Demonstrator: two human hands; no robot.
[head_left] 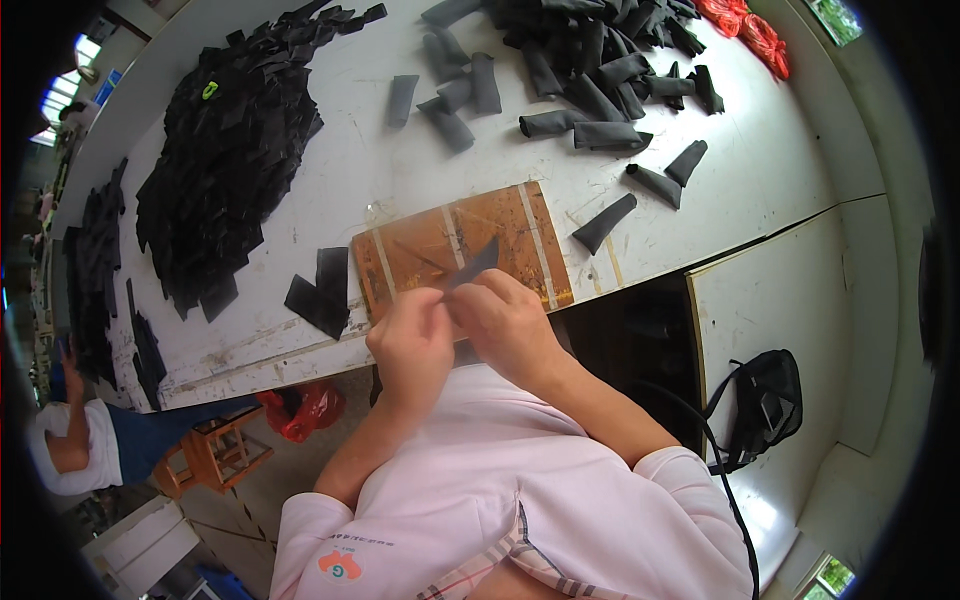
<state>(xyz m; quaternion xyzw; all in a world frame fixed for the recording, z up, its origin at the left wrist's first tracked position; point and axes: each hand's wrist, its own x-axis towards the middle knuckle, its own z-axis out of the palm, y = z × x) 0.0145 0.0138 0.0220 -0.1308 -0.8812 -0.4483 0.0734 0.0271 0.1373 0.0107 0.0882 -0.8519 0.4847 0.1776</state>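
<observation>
Because the worn brown wooden board point(460, 252) gives a firm surface, I keep my left hand point(412, 345) and right hand point(508, 322) over its near edge, both pinching one narrow dark grey fabric strip point(472, 266).

The lower end of the dark fabric strip point(472, 268) is hidden between the left hand point(410, 345) and right hand point(505, 322), whose fingertips cover each other. The fabric pile point(590, 40) and red bundle point(745, 30) run past the top edge. The counter point(400, 180) bends away at the rim.
</observation>
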